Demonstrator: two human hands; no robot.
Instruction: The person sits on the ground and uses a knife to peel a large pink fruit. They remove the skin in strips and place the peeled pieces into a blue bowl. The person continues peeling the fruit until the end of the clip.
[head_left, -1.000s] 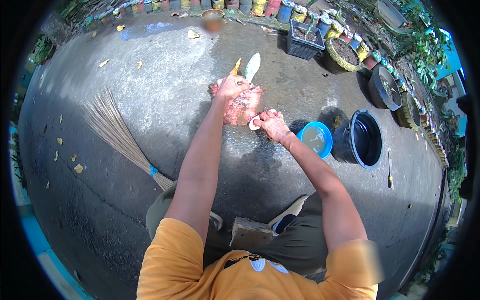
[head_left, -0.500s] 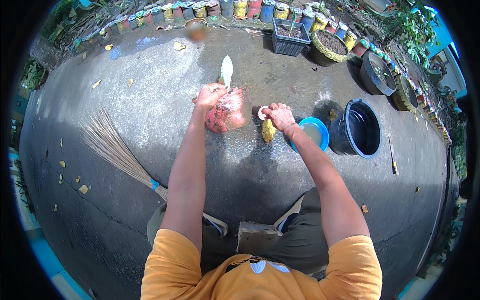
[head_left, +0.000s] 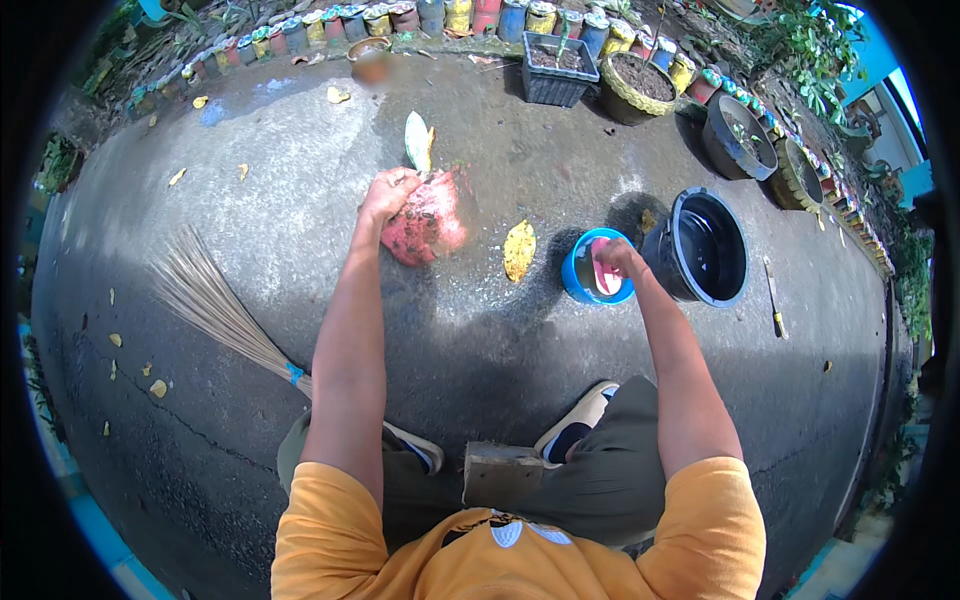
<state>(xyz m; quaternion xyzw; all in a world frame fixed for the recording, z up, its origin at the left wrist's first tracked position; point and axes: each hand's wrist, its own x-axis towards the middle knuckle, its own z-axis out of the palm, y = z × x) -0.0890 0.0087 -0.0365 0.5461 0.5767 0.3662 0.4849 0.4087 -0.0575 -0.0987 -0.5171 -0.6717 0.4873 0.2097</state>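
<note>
Your left hand has its fingers drawn in on the upper left edge of a wet red piece, seeming to pinch it, though the fingertips are partly hidden; your right hand is closed on a pink and white scrubber, inside the rim of the blue basin, and whether its face touches the water I cannot tell; taking that basin as the landmark, the red piece lies well to its left on the concrete, a yellow leaf rests between the two, and a black bucket stands just to its right; the step in hand looks like a wetting of the scrubber, so you would do well to lower its face flat, let it take up water, and shake off the excess over the basin; a light wrist is best, since a push on the rim could tip so small a vessel; meanwhile your left fingers should press the red piece down just enough that it neither slides nor folds, with the grip clear of its dark-flecked middle; as for brands, labels and writing, the basin and bucket show none that you could read, and the dark and white print on your orange shirt, nearest you below the basin, gives no legible words.
</note>
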